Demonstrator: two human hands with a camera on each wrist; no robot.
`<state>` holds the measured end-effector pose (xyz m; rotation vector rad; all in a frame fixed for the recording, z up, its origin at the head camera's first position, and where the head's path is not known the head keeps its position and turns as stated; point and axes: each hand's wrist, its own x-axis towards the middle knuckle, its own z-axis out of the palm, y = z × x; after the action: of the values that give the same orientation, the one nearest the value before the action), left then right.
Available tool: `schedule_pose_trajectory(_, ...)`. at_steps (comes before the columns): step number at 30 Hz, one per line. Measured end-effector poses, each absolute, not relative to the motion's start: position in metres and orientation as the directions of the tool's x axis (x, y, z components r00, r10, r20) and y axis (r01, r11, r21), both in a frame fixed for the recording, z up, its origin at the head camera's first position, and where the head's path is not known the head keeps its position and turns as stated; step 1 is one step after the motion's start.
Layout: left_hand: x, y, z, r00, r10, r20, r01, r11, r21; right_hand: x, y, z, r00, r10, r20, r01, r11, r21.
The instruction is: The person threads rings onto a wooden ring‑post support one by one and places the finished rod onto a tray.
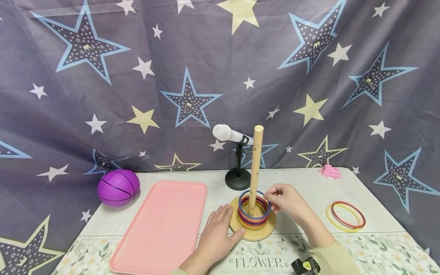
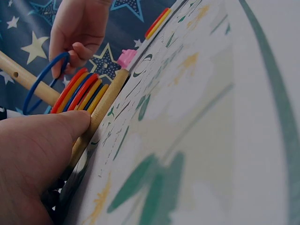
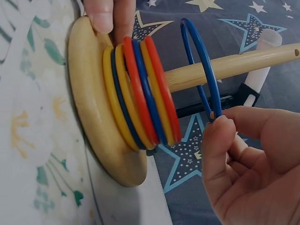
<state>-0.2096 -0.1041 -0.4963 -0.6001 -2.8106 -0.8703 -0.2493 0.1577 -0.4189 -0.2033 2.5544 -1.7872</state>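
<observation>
The right hand (image 1: 287, 200) pinches a blue ring (image 1: 254, 205) in a closed grip, the ring around the wooden peg (image 1: 256, 168) just above the stacked rings (image 3: 140, 93); the left hand (image 1: 216, 233) lies flat with straight fingers, its grip slack, fingertips touching the round wooden base (image 1: 252, 231). All this stands on a table (image 1: 309, 191) under a pale floral cloth; a pink tray (image 1: 161, 229) lies left, two loose rings (image 1: 345, 215) right, a microphone (image 1: 232, 135) on its stand behind; a star-printed curtain (image 1: 103, 95) backs the table.
</observation>
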Motion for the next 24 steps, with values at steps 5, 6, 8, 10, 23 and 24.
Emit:
schedule_pose_trajectory(5,-0.209,-0.104,-0.496,-0.909,0.334,0.249,0.416,0.757,0.504,-0.252,0.158,-0.425,-0.991,-0.124,0.055,-0.095,0.348,-0.933)
schedule_pose_trajectory(6,-0.210,-0.104,-0.496,-0.909,0.334,0.249,0.416,0.757,0.504,-0.252,0.159,-0.426,-0.991,-0.126,0.052,-0.093,0.347,-0.933)
schedule_pose_trajectory(8,-0.210,-0.104,-0.496,-0.909,0.335,0.247,0.416,0.757,0.504,-0.253,0.159,-0.427,-0.991,-0.127,0.047,-0.088,0.343,-0.935)
schedule_pose_trajectory(10,-0.210,-0.104,-0.496,-0.909,0.336,0.247,0.416,0.757,0.504,-0.253,0.159,-0.429,-0.990,-0.131,0.044,-0.086,0.338,-0.937)
schedule_pose_trajectory(23,-0.209,-0.104,-0.495,-0.911,0.335,0.241,0.413,0.757,0.507,-0.256,0.156,-0.439,-0.993,-0.103,0.051,-0.084,0.343,-0.936)
schedule_pose_trajectory(24,-0.209,-0.104,-0.495,-0.911,0.335,0.241,0.413,0.757,0.506,-0.257,0.156,-0.440,-0.994,-0.101,0.051,-0.083,0.343,-0.936)
